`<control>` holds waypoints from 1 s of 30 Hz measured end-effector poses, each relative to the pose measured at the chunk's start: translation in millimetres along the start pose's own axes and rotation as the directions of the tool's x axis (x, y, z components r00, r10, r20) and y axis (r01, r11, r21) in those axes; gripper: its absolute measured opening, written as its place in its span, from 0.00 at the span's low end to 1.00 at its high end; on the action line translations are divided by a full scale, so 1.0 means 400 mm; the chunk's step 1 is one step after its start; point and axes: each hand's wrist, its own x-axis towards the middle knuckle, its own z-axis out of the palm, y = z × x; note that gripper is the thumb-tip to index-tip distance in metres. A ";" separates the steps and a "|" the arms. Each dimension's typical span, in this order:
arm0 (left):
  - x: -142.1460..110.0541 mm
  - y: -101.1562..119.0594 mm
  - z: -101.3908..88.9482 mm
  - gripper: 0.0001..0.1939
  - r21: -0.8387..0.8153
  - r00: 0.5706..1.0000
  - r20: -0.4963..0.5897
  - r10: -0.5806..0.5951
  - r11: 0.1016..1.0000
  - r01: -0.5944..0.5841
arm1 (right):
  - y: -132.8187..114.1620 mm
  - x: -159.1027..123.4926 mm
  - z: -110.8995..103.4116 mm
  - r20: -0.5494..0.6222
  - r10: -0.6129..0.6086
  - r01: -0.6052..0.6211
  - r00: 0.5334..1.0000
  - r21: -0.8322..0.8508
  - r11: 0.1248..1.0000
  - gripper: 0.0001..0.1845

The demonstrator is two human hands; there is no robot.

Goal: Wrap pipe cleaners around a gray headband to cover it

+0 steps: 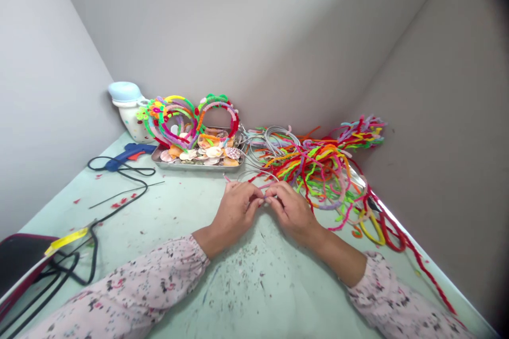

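My left hand (234, 209) and my right hand (292, 211) meet over the pale green table (191, 254), fingers pinched together on a thin grey metal headband (254, 175) and a lilac pipe cleaner (265, 197) at its rim. The headband arcs away from my fingertips toward the back. A tangled heap of coloured pipe cleaners (322, 164) lies right behind my right hand, touching its far side.
A metal tray (199, 165) of seashells stands at the back, with finished pipe-cleaner headbands (186, 116) propped in it. A blue glue gun (129, 154) and its black cord (119, 190) lie left. A white pot with a blue lid (127, 106) sits in the corner. Grey walls close in.
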 end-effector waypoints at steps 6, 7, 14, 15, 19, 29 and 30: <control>-0.002 0.003 -0.005 0.03 -0.005 1.000 -0.018 0.010 1.000 -0.011 | -0.010 -0.002 -0.002 -0.027 0.017 -0.017 0.999 0.021 1.000 0.07; -0.002 0.005 -0.006 0.03 -0.001 1.000 -0.028 0.008 1.000 -0.008 | -0.010 -0.002 -0.002 -0.045 0.010 -0.008 0.999 0.041 0.999 0.07; -0.002 0.008 -0.009 0.02 0.007 0.999 -0.045 0.016 1.000 -0.016 | -0.009 -0.003 0.001 -0.091 -0.021 0.029 0.996 0.078 0.997 0.09; -0.003 0.007 -0.008 0.02 0.006 0.999 -0.045 0.018 1.000 -0.018 | -0.008 -0.002 0.002 -0.090 -0.020 0.028 0.996 0.079 0.997 0.09; -0.003 0.003 -0.005 0.02 -0.009 0.999 -0.043 0.021 1.000 -0.022 | -0.007 0.000 0.003 -0.086 -0.007 0.014 0.996 0.075 0.997 0.08; 0.000 0.003 -0.005 0.04 -0.005 0.999 -0.042 0.010 1.000 -0.010 | -0.004 0.000 0.002 -0.092 -0.013 0.021 0.996 0.089 0.996 0.08; 0.000 0.003 -0.006 0.04 -0.004 0.999 -0.041 0.009 1.000 -0.009 | -0.005 0.001 0.002 -0.088 -0.008 0.016 0.996 0.090 0.996 0.08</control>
